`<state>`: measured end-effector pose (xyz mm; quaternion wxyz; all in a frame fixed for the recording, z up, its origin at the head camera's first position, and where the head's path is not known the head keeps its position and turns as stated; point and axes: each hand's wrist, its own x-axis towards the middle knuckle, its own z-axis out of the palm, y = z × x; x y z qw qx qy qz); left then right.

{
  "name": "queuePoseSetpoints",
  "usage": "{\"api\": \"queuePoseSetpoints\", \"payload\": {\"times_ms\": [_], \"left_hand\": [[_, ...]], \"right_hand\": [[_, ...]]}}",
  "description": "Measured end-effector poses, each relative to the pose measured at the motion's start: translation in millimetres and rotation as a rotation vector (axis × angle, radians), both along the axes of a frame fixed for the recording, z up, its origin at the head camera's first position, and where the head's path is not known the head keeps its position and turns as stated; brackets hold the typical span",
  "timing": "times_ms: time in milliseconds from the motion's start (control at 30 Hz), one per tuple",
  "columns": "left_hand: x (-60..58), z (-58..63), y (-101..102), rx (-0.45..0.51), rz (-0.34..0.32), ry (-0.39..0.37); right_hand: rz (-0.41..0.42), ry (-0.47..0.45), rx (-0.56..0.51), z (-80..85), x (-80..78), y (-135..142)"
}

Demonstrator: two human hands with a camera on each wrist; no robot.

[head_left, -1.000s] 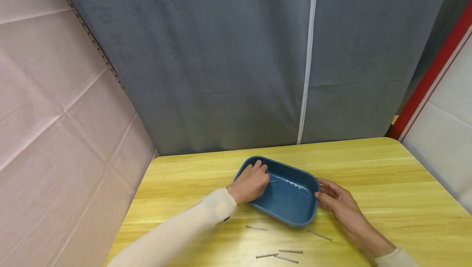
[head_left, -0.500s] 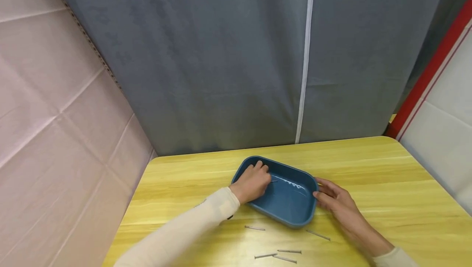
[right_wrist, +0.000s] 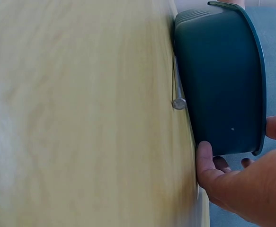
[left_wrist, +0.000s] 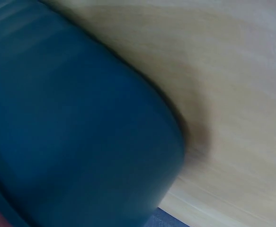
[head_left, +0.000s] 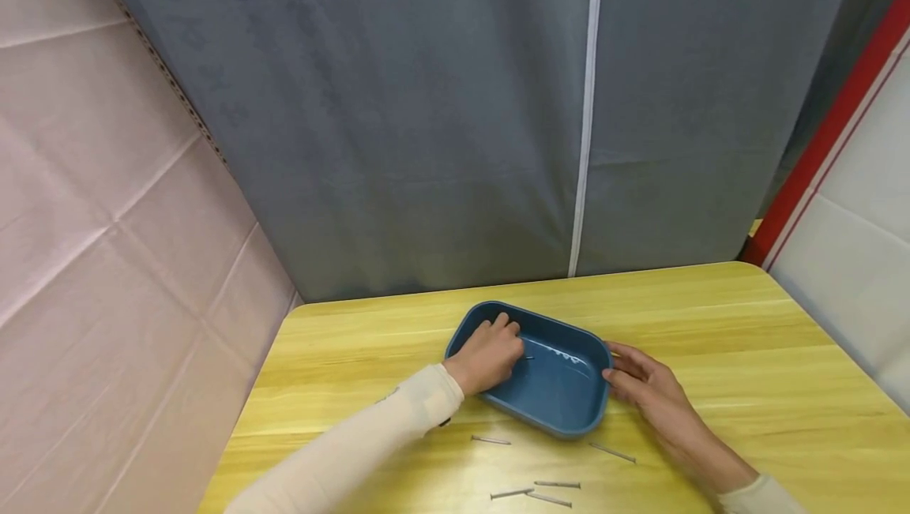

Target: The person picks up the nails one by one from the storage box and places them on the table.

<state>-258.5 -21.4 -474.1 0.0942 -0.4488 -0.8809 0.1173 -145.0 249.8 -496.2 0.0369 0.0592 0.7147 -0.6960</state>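
Observation:
A blue rectangular tray [head_left: 562, 399] sits on the wooden table. My left hand [head_left: 489, 358] reaches over its left side, fingers curled down inside. From under those fingers a short end of a nail [head_left: 529, 357] shows; the rest of it and the fingertips are hidden. At the opposite end my right hand [head_left: 650, 388] grips the tray, thumb at the rim and fingers against the outer wall, as the right wrist view also shows. The left wrist view holds mainly the tray's outer wall [left_wrist: 81, 118], blurred, with a sliver of skin at the lower left corner.
Several loose nails lie in front of the tray: one nail [head_left: 490, 440] near its left part, another nail [head_left: 613, 452] below its right corner, and a small group with a nail [head_left: 558, 485] nearer the front. A grey curtain [head_left: 426, 143] hangs behind the table [head_left: 355, 356].
The nail end by my left fingers has shifted slightly toward me and shows less. My left hand has moved very little. The right hand keeps its grip on the tray.

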Motion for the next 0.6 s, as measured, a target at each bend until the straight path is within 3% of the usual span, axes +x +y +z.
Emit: {"api": "queuePoseSetpoints", "payload": {"times_ms": [400, 500, 600], "left_hand": [[6.7, 6.5, 0.2, 0.052, -0.054, 0.010], [10.0, 13.4, 1.7, 0.106, -0.061, -0.055], [14.6, 22.0, 2.4, 0.187, -0.054, -0.188]], "right_hand": [[-0.006, 0.005, -0.005, -1.8, -0.1, 0.0], [-0.006, 0.004, 0.000, -0.9, -0.2, 0.6], [-0.006, 0.015, -0.003, 0.1, 0.2, 1.0]]}}
